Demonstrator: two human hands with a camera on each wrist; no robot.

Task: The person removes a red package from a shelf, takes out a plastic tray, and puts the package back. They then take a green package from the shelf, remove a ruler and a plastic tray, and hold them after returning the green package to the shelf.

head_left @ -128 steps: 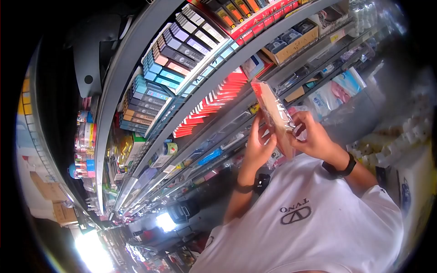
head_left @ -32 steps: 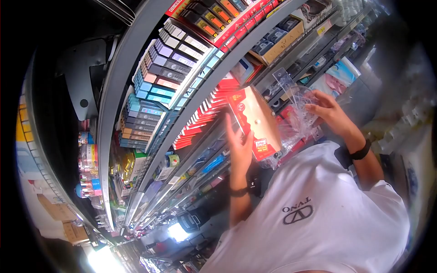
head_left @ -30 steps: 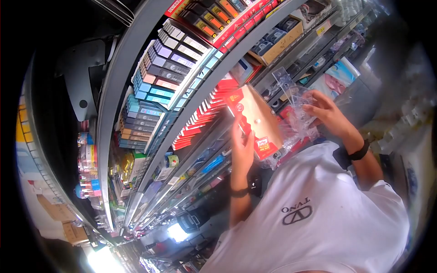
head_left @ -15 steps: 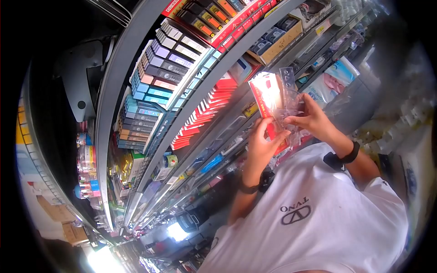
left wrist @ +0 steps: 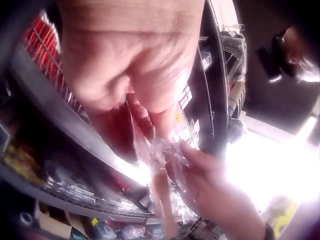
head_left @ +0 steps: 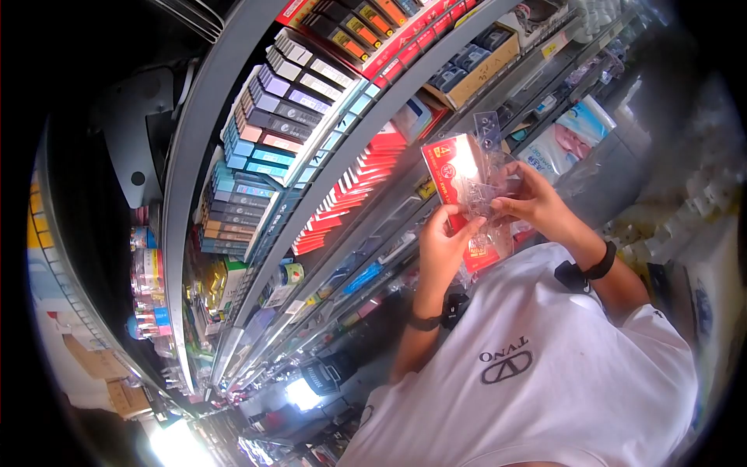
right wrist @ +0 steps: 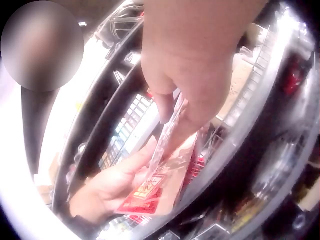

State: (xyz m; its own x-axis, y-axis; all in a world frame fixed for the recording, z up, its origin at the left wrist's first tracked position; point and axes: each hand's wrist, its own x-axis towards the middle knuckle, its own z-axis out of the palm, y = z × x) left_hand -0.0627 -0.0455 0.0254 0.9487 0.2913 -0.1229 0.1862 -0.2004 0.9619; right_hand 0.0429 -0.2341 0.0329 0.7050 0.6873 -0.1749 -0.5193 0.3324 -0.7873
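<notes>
A red-and-tan printed card [head_left: 447,175] is upright in front of the white shirt, its upper part glaring in the light. My left hand [head_left: 443,245] pinches it by the lower left side, thumb toward me. My right hand [head_left: 537,201] pinches a clear plastic blister shell [head_left: 486,131], which overlaps the card's right side. In the right wrist view, the card's red lower corner [right wrist: 142,197] shows below the right hand [right wrist: 192,95], and the left hand [right wrist: 112,187] is at its edge. In the left wrist view, the crinkled clear plastic [left wrist: 172,160] lies between both hands' fingertips.
Shelves on the left bear rows of small coloured boxes [head_left: 284,117] and a row of red-and-white cards [head_left: 342,198]. An open cardboard box [head_left: 486,66] of dark packs stands at the upper right. A blue-and-white bag [head_left: 572,136] hangs beyond the right hand.
The card, earlier held out to the left with its tan face showing, has turned and come to the right. The clear shell, held apart a second ago, now overlaps it; both hands are closer together.
</notes>
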